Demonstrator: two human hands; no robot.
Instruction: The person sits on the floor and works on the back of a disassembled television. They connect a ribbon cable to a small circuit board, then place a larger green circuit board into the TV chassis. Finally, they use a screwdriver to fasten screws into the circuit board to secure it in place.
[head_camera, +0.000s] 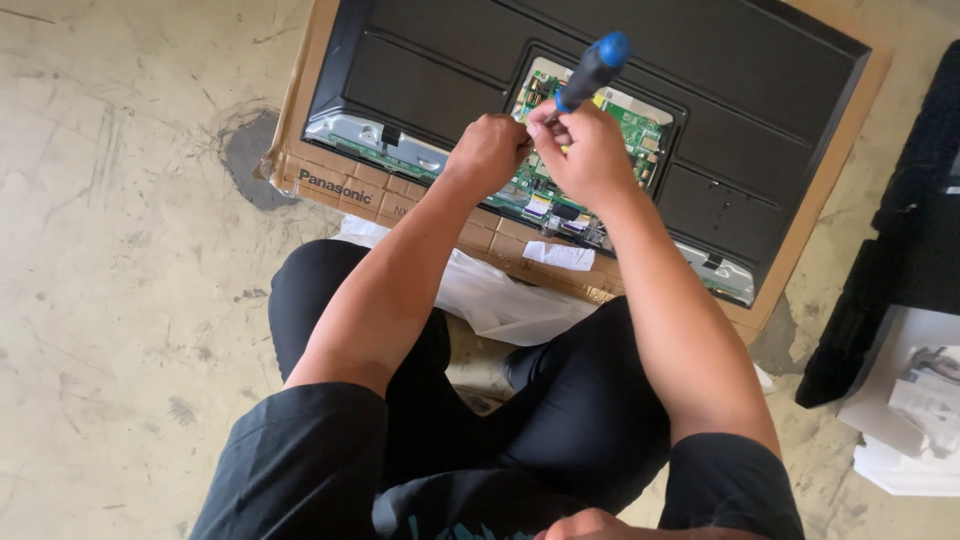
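A flat black screen panel (460, 60) lies back-up on a sheet of cardboard (330, 180) on the floor. Its opened middle shows a green circuit board (635, 135). My right hand (590, 155) grips a screwdriver (592, 70) with a black and blue handle, the shaft pointing down at the board. My left hand (487, 150) is closed just beside it, fingers at the screwdriver's shaft near the board. Whether it pinches the shaft or a small part is hidden.
White plastic wrap (500, 295) lies under the cardboard's near edge, over my knees. A black panel piece (900, 250) and white foam and paper (915, 420) sit at the right. Stained concrete floor (120, 250) surrounds it all.
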